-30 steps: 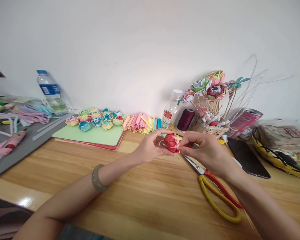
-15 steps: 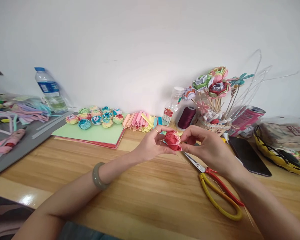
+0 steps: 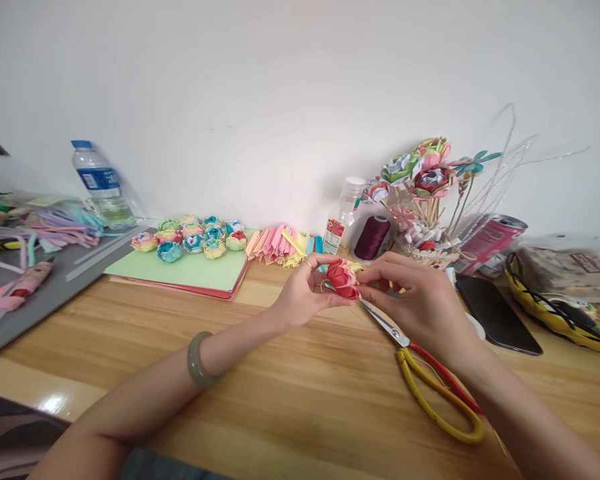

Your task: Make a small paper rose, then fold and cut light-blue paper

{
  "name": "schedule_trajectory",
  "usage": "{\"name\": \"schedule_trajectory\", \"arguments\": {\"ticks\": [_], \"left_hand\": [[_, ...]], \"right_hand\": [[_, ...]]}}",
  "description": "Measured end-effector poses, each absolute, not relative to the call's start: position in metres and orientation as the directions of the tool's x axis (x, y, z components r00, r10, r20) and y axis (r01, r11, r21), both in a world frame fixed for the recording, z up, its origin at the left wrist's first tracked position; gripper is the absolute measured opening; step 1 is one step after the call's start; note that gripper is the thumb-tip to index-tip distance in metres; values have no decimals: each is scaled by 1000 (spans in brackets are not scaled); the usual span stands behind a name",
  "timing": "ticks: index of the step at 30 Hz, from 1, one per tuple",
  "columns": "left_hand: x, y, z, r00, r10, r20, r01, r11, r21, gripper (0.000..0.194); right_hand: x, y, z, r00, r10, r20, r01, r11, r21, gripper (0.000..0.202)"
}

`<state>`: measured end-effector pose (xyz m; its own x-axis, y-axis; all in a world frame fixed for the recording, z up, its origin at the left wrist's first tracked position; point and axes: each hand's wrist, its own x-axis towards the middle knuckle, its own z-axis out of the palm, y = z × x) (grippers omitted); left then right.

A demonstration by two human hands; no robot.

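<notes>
A red and pink paper flower (image 3: 342, 279) with some yellow at its back is held above the wooden table. Fingers and thumb of my left hand (image 3: 305, 290) grip its left side, with a thin thread by the fingertips. On the flower's right edge, my right hand (image 3: 405, 290) pinches the petals between thumb and fingers. Scissors (image 3: 400, 340) with yellow and red handles lie under and beside my right hand, blades toward the flower. Behind my hands are folded pink, orange and yellow paper pieces (image 3: 275, 245) and a spool of dark purple thread (image 3: 373, 237).
Several paper flowers (image 3: 169, 251) sit on green paper (image 3: 175, 273) at left. A water bottle (image 3: 103, 187) stands near the wall. Toward the right are a clear bottle (image 3: 341, 217), a flower basket (image 3: 425, 253), a pink can (image 3: 490, 243) and a black phone (image 3: 500, 313).
The flower has turned slightly in my hands, and my right fingers have shifted along its edge. At the far left, part of another person's hand has come into view.
</notes>
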<state>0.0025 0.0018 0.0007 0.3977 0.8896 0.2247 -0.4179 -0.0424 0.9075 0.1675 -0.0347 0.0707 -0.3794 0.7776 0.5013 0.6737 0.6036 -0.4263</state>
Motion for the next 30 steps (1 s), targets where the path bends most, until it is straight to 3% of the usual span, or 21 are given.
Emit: {"name": "schedule_trajectory", "arguments": {"ticks": [5, 7, 10, 12, 14, 18, 23, 26, 30], "left_hand": [[5, -1, -5, 376, 895, 239, -431, -60, 900, 57], [5, -2, -6, 383, 889, 252, -433, -69, 899, 55], [5, -2, -5, 356, 900, 253, -437, -79, 896, 54], [5, -1, -3, 327, 911, 252, -451, -84, 889, 53], [5, -1, -1, 298, 919, 259, -471, -94, 877, 51], [3, -2, 5, 283, 918, 280, -502, -107, 858, 48], [2, -6, 11, 297, 910, 289, -543, -88, 835, 47], [3, -7, 14, 288, 912, 292, -557, -88, 826, 47], [3, -7, 14, 280, 904, 324, -587, -106, 802, 45]], "right_hand": [[168, -29, 69, -327, 846, 422, 589, 532, -608, 13], [166, -30, 68, -314, 860, 403, 586, 509, -630, 16], [162, -36, 63, -312, 783, 537, 686, 577, -443, 15], [161, -41, 61, -333, 651, 682, 748, 622, -229, 12], [162, -44, 60, -335, 513, 790, 764, 639, -91, 13], [165, -40, 62, -282, 397, 873, 733, 677, -71, 29], [162, -33, 54, -403, 383, 831, 721, 692, 31, 36], [160, -36, 48, -453, 308, 837, 684, 722, 105, 43], [162, -39, 48, -376, 227, 898, 714, 690, 124, 54]]}}
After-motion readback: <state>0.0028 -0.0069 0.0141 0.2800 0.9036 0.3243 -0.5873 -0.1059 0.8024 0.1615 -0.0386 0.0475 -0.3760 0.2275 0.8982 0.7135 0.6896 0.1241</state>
